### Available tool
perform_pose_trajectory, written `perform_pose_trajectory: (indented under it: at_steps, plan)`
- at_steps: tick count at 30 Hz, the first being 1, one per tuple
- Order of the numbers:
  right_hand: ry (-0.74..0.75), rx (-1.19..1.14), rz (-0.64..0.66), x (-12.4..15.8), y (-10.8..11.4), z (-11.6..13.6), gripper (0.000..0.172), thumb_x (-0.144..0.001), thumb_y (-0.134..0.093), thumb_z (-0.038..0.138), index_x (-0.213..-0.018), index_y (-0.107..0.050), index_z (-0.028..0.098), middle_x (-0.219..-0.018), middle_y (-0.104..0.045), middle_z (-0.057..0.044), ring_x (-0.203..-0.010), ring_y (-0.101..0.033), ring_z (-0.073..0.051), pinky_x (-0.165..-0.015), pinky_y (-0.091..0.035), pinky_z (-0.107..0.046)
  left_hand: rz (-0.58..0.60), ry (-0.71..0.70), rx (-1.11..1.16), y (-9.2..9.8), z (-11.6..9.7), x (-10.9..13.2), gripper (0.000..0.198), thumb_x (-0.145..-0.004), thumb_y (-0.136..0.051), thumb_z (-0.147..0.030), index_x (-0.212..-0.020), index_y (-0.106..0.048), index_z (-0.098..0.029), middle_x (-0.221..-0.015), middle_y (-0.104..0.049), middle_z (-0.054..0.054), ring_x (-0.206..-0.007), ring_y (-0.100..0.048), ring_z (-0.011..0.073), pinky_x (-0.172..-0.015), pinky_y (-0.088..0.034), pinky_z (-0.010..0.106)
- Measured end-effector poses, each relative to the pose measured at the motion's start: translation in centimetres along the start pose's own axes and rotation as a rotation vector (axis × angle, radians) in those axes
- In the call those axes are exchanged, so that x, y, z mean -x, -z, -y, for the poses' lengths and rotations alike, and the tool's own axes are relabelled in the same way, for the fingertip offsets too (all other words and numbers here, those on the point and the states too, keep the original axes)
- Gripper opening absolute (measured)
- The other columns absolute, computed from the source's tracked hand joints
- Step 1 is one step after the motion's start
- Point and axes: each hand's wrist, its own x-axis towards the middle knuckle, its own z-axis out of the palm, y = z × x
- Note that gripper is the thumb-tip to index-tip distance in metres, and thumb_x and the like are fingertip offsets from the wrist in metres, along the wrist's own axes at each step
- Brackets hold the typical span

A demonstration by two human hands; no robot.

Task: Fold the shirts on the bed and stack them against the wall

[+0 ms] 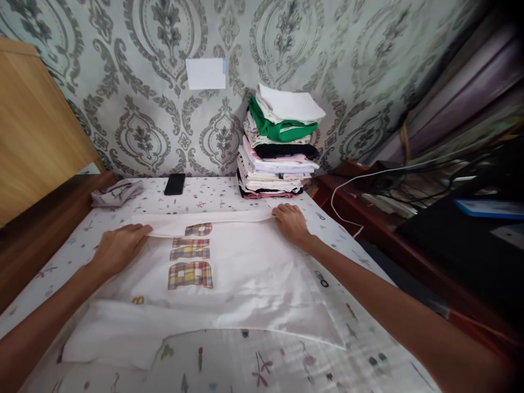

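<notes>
A white T-shirt (254, 267) with plaid letters on its front lies spread sideways on the patterned bed sheet (221, 360). Its far edge is turned over in a narrow strip, partly covering the letters. My left hand (120, 245) grips that strip at its left end, fingers closed on the cloth. At the right end, my right hand (290, 222) pinches the same folded edge. One sleeve (118, 335) stretches toward me at the lower left. The fingertips of both hands are partly hidden by the cloth and knuckles.
Against the wall stands a tall stack of folded clothes (280, 147). A black phone (174, 184) and a crumpled greyish cloth (117, 192) lie at the back left. Wooden furniture (41, 131) borders the left; a white cable (368, 174) hangs by the dark desk at right.
</notes>
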Motion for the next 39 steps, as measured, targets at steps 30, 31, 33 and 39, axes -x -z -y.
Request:
perform_pose_trajectory:
  at_steps: [30,31,33,39]
  plan:
    - [0.197,0.031,0.086,1.1,0.1,-0.7,0.03,-0.086,-0.046,0.017,-0.099,-0.073,0.018,-0.105,-0.074,-0.011,-0.1,-0.066,-0.03,-0.089,-0.044,-0.045,0.081,-0.117,0.384,-1.5,3.0,0.4,0.038,-0.096,-0.041,-0.048,-0.087,-0.067,-0.023,-0.077,-0.069,0.0,-0.069,-0.06,0.0161,-0.064,-0.04,0.026]
    - [0.212,0.009,0.071,0.6,0.5,0.0,0.031,-0.087,-0.046,0.021,-0.101,-0.074,0.019,-0.106,-0.074,-0.012,-0.101,-0.066,-0.03,-0.09,-0.044,-0.045,0.027,-0.036,0.407,-1.8,4.1,-0.6,0.036,-0.096,-0.04,-0.046,-0.091,-0.067,-0.022,-0.08,-0.07,0.001,-0.072,-0.061,0.0161,-0.065,-0.041,0.025]
    - [0.245,-0.067,0.034,-0.6,1.4,2.5,0.035,-0.093,-0.044,0.03,-0.108,-0.073,0.018,-0.11,-0.074,-0.013,-0.103,-0.066,-0.03,-0.092,-0.045,-0.044,-0.077,0.173,0.37,-2.6,6.2,-3.1,0.033,-0.095,-0.039,-0.039,-0.099,-0.066,-0.02,-0.092,-0.072,0.005,-0.079,-0.062,0.0175,-0.068,-0.042,0.026]
    - [0.409,-0.318,0.039,-5.0,0.4,12.5,0.052,-0.103,-0.032,0.044,-0.147,-0.047,0.021,-0.152,-0.048,-0.014,-0.141,-0.044,-0.028,-0.112,-0.036,-0.048,-0.062,0.336,0.256,-5.7,8.3,-7.5,0.026,-0.09,-0.049,-0.037,-0.085,-0.065,-0.018,-0.089,-0.073,0.008,-0.082,-0.063,0.0199,-0.072,-0.047,0.027]
